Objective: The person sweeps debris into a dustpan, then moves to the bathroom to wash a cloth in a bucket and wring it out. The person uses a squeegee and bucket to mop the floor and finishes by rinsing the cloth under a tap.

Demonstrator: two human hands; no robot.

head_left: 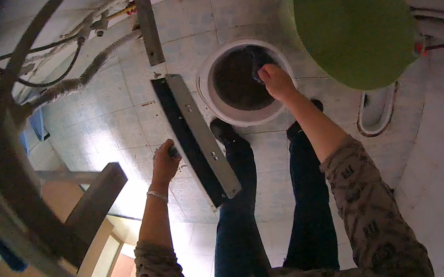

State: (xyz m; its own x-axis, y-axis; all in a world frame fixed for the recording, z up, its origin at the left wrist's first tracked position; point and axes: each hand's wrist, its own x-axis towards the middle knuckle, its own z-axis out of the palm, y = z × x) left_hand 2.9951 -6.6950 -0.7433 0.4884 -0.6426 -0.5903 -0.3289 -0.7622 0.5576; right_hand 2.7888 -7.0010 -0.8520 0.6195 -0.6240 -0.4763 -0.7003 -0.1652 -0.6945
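Observation:
My left hand grips a dark knob or handle on the outer side of a long panel, which has a pale metal strip with small holes and a black strip beside it. The panel stands tilted in front of my left leg. My right hand is closed on a dark, crumpled cloth over a round white bucket. Dark, murky water fills part of the bucket, and the cloth's lower part hangs at or in the water; which one is unclear.
A large green basin leans at the upper right, with a small white oblong dish on the tiled floor below it. Pipes and a corrugated hose run along the upper left. A wooden frame stands at the left. My feet are just behind the bucket.

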